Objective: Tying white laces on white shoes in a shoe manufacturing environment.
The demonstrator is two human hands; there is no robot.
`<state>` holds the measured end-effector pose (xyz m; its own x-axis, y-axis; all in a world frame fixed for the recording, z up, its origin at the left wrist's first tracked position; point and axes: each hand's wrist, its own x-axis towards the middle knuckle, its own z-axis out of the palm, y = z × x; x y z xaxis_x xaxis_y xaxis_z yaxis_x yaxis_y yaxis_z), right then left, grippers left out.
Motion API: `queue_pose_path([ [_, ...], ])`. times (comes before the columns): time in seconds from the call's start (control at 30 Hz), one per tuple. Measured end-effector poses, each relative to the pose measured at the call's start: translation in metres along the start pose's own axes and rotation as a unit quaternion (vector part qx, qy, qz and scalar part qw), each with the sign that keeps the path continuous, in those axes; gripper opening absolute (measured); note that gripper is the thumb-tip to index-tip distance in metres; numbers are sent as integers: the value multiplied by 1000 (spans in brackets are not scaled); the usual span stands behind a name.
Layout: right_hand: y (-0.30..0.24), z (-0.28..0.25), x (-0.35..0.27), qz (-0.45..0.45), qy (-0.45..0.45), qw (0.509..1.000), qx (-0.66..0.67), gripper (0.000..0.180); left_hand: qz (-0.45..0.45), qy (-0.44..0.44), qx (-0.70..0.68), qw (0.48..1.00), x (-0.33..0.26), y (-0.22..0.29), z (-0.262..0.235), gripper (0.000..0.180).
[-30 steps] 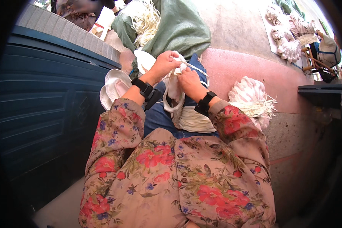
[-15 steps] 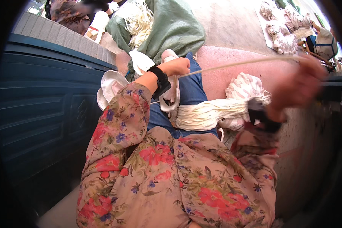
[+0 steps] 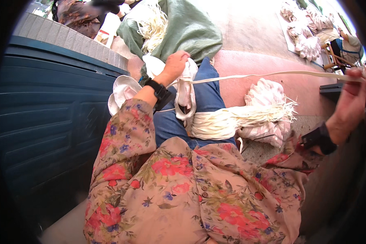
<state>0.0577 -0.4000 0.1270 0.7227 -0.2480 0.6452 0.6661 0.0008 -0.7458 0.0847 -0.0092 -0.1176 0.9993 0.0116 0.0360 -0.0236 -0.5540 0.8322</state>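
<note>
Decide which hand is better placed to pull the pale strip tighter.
Probably the right hand: it grips the pale strip far out at its stretched end, while the left hand rests at the white bundle on the knee.

A taut cream strip [image 3: 264, 75] is running from the left hand's fingers [image 3: 179, 61] across to the right hand's fingers [image 3: 356, 79], barring the way over the knee. Beyond the left fingers, a green sack [image 3: 187, 28] is blocking; to their left, a blue panelled wall [image 3: 49, 110] is closing that side. Below the strip, a cream fibre bundle [image 3: 236, 120] is lying across the lap. Past the strip, pink floor [image 3: 248, 61] is lying open. Right of the right fingers the view is darkening, probably a dark ledge [image 3: 331, 90].
</note>
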Motion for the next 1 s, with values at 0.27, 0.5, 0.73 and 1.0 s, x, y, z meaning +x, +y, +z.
queue_pose_path([
  [0.27, 122, 103, -137, 512, -142, 844, 70, 14, -76, -127, 16, 989, -61, -35, -26, 25],
  [0.5, 165, 182, -249, 472, -386, 793, -30, 15, 143, -43, 329, 932, -74, -13, -37, 11],
  [0.73, 167, 190, -274, 309, -443, 820, -187, 18, 99, -29, 339, 935, -102, -11, -45, 13],
  [1.0, 169, 209, -271, 124, -390, 866, -288, 17, -14, 17, 300, 954, -103, -14, -28, 16],
])
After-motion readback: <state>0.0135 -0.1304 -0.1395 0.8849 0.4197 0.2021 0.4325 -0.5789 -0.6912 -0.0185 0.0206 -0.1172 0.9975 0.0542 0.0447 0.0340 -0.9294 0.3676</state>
